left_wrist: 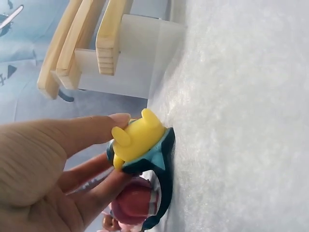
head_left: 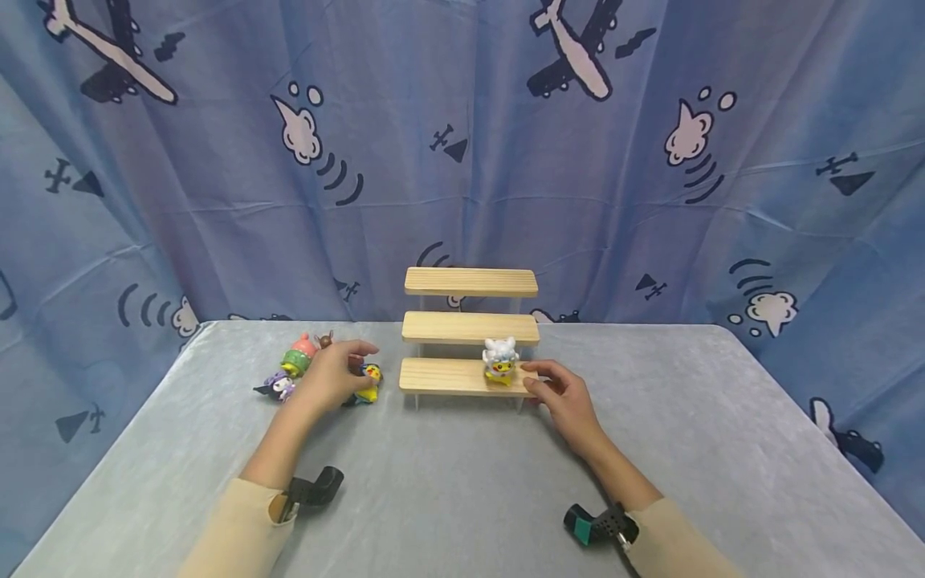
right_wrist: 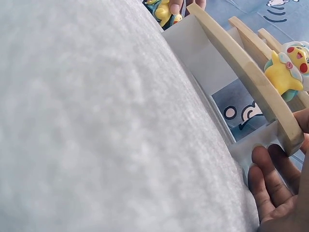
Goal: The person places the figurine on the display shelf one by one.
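Note:
My left hand (head_left: 336, 376) pinches a yellow figurine (left_wrist: 140, 137) with a dark teal cape-like part, close to the tabletop, left of a three-tier wooden display stand (head_left: 441, 377). In the left wrist view, its thumb lies along one side, with other fingers behind. At the stand's right end, my right hand (head_left: 571, 405) holds the lowest tier, several fingers (right_wrist: 273, 181) by the clear side panel. A yellow figurine with a white fluffy hat (head_left: 500, 360) stands upright on that tier, just left of the right hand.
Beyond the left hand, several figurines are grouped: a pink-and-green one (head_left: 299, 356), a purple-and-black one (head_left: 278, 386) and a brown one (head_left: 325, 340), partly hidden. A blue patterned curtain (head_left: 477, 185) hangs behind the grey cloth-covered table (head_left: 462, 482).

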A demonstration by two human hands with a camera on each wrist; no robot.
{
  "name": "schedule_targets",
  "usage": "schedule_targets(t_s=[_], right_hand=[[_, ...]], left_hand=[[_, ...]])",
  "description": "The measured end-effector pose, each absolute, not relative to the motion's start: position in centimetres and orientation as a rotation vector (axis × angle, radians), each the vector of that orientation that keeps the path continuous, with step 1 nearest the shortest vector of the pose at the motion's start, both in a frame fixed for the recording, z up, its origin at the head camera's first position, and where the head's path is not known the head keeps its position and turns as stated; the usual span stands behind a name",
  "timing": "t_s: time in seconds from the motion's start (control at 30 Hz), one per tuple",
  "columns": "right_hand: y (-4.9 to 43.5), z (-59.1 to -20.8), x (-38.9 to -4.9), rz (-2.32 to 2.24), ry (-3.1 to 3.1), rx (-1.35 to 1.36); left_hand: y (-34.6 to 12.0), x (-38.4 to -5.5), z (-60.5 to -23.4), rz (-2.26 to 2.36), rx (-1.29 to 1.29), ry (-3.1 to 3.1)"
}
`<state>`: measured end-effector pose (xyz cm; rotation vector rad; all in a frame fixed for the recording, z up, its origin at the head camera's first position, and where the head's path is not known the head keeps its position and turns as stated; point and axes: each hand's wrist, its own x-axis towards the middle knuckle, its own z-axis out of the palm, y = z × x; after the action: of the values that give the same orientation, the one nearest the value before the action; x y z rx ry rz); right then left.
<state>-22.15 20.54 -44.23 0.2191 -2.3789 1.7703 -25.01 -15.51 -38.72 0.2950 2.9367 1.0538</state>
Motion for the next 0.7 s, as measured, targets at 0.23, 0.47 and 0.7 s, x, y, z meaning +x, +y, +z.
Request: schedule_targets(t_s=[0.23, 0.47, 0.7], right_hand=[[20.60, -44.29, -22.21, 1.770, -2.386, 0.216], [20.55, -44.13, -22.17, 1.762, -2.384, 0.223], [20.51, -44.14, -22.12, 1.772, -2.385, 0.223]], left_hand=[[-15.51, -24.98, -38.84, 1.035, 0.251, 2.927], [-15.19, -24.86, -38.87, 0.873, 0.316, 2.981], [-14.67, -24.63, -38.90, 0.662, 0.403, 3.065]])
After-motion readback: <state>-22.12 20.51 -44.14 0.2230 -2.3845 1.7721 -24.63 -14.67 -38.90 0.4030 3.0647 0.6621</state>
